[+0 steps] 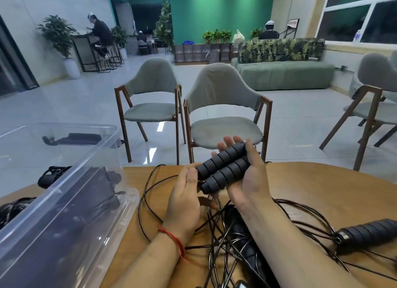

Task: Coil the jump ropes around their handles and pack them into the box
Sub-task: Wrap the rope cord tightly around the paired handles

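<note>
Two black ribbed handles [223, 167] lay side by side above desk [311, 180], cradled in right hand [247, 180]: palm up, fingers wrapped round far side, thumb over top. Left hand [184, 199] sat at their near ends, thumb touching upper one; whether it gripped anything, could not tell. Thin dark rope [225, 234] sprawled tangled on desk below. Third handle [369, 232] lay at right. Clear box [64, 202] stood at left, dark bundles inside.
</note>
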{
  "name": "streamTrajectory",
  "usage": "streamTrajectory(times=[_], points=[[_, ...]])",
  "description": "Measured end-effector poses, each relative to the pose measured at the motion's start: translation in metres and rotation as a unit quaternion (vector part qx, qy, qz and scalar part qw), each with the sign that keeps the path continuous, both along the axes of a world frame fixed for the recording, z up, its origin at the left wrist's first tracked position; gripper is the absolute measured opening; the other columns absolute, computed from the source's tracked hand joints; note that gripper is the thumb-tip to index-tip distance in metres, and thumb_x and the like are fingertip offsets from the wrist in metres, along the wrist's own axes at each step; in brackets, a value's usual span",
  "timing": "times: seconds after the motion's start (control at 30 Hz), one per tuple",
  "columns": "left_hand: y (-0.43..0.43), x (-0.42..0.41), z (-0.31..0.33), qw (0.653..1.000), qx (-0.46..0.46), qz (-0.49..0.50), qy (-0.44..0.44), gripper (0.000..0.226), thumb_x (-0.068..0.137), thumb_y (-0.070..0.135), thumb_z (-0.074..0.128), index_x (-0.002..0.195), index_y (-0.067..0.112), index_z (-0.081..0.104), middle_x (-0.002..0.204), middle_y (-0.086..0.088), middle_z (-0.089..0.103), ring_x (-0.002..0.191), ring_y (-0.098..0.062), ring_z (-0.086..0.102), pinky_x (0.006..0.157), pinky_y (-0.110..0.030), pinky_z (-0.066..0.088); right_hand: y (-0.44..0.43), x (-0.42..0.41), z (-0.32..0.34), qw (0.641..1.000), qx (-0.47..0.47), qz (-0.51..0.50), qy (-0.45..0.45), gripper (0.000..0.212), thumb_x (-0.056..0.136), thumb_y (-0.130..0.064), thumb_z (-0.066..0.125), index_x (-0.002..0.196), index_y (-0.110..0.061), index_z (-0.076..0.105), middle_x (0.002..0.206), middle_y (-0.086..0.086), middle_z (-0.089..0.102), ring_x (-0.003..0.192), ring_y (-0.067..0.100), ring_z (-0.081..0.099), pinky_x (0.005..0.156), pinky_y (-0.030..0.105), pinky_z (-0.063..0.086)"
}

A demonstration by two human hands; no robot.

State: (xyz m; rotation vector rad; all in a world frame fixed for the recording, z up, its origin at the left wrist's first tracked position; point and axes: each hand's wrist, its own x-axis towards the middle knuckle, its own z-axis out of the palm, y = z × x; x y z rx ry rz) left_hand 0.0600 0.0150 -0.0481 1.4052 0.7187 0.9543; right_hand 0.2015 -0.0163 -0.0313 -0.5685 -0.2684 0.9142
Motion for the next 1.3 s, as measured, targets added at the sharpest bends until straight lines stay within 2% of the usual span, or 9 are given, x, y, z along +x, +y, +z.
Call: streamTrajectory(times=[0.4, 0.53, 0.6, 0.67, 0.73, 0.8, 1.0, 1.17, 1.3], points=[[-0.001, 0.000, 0.000, 1.000, 0.000, -0.001, -0.028, 0.025, 0.112, 0.031, 0.042, 0.122, 0.020, 0.063, 0.098, 0.006, 0.072, 0.092, -0.023, 0.074, 0.066, -0.051, 0.065, 0.000, -0.002, 0.001, 1.000, 0.003, -0.005, -0.019, 0.033, 0.105, -0.037, 0.061, 0.129, -0.014, 0.065, 0.128, 0.010, 0.076, 0.117, 0.027, 0.075, 0.095, 0.045, 0.062], [0.003, 0.001, -0.011, 0.994, 0.102, 0.018, 0.026, 0.030, 0.102, 0.041, 0.065, 0.130, 0.036, 0.056, 0.113, 0.011, 0.067, 0.104, -0.016, 0.070, 0.085, -0.035, 0.063, 0.001, -0.004, 0.001, 0.999, -0.012, -0.009, -0.035, 0.026, 0.105, -0.034, 0.063, 0.121, -0.014, 0.067, 0.117, 0.008, 0.077, 0.114, 0.026, 0.075, 0.090, 0.043, 0.063], [0.005, -0.001, -0.013, 0.958, 0.253, 0.068, 0.115, 0.059, 0.091, 0.044, 0.076, 0.142, 0.038, 0.048, 0.134, 0.013, 0.055, 0.123, -0.008, 0.059, 0.104, -0.024, 0.051, 0.002, -0.005, 0.001, 0.998, -0.022, -0.025, -0.049, 0.022, 0.103, -0.032, 0.067, 0.113, -0.013, 0.070, 0.105, 0.007, 0.076, 0.108, 0.025, 0.076, 0.090, 0.042, 0.061], [0.004, 0.006, -0.014, 0.872, 0.417, 0.109, 0.231, 0.078, 0.084, 0.039, 0.077, 0.153, 0.029, 0.041, 0.147, 0.011, 0.047, 0.141, -0.011, 0.044, 0.122, -0.038, 0.036, 0.001, -0.006, 0.003, 0.996, -0.033, -0.033, -0.072, 0.019, 0.102, -0.030, 0.068, 0.107, -0.013, 0.071, 0.099, 0.007, 0.076, 0.101, 0.024, 0.077, 0.088, 0.040, 0.061], [-0.001, 0.011, -0.014, 0.831, 0.439, 0.138, 0.312, 0.086, 0.080, 0.036, 0.074, 0.157, 0.027, 0.037, 0.149, 0.008, 0.050, 0.144, -0.017, 0.043, 0.126, -0.053, 0.028, 0.001, -0.012, 0.002, 0.991, -0.054, -0.032, -0.118, 0.017, 0.104, -0.029, 0.068, 0.105, -0.013, 0.073, 0.100, 0.010, 0.077, 0.100, 0.025, 0.077, 0.089, 0.041, 0.062], [-0.001, 0.012, -0.015, 0.852, 0.383, 0.146, 0.325, 0.083, 0.080, 0.035, 0.076, 0.155, 0.028, 0.039, 0.143, 0.007, 0.055, 0.134, -0.018, 0.050, 0.120, -0.052, 0.038, 0.000, -0.018, 0.002, 0.979, -0.074, -0.030, -0.189, 0.019, 0.104, -0.029, 0.069, 0.108, -0.012, 0.075, 0.109, 0.014, 0.078, 0.109, 0.030, 0.076, 0.099, 0.049, 0.059], [0.009, 0.000, -0.013, 0.935, 0.190, 0.162, 0.253, 0.063, 0.079, 0.036, 0.082, 0.125, 0.046, 0.041, 0.112, 0.012, 0.064, 0.104, -0.016, 0.065, 0.078, -0.046, 0.062, 0.003, -0.043, 0.005, 0.897, -0.149, 0.018, -0.416, 0.025, 0.094, -0.040, 0.079, 0.115, -0.028, 0.073, 0.106, -0.007, 0.077, 0.103, 0.007, 0.074, 0.091, 0.031, 0.061], [0.014, -0.007, -0.006, 0.927, 0.168, 0.180, 0.281, 0.038, 0.082, 0.019, 0.070, 0.107, 0.039, 0.049, 0.089, 0.007, 0.065, 0.078, -0.016, 0.064, 0.066, -0.038, 0.057, -0.006, -0.021, 0.015, 0.750, -0.246, -0.095, -0.607, 0.054, 0.097, -0.075, 0.055, 0.081, -0.027, 0.073, 0.076, -0.009, 0.073, 0.073, 0.009, 0.071, 0.069, 0.034, 0.056], [0.009, -0.010, -0.001, 0.913, 0.183, 0.181, 0.317, 0.031, 0.083, 0.017, 0.068, 0.103, 0.035, 0.052, 0.083, 0.007, 0.062, 0.073, -0.011, 0.058, 0.056, -0.027, 0.040, -0.011, 0.003, 0.025, 0.665, -0.158, -0.262, -0.681, 0.028, 0.105, -0.049, 0.060, 0.089, -0.027, 0.067, 0.088, -0.014, 0.065, 0.087, 0.010, 0.063, 0.074, 0.029, 0.049]])
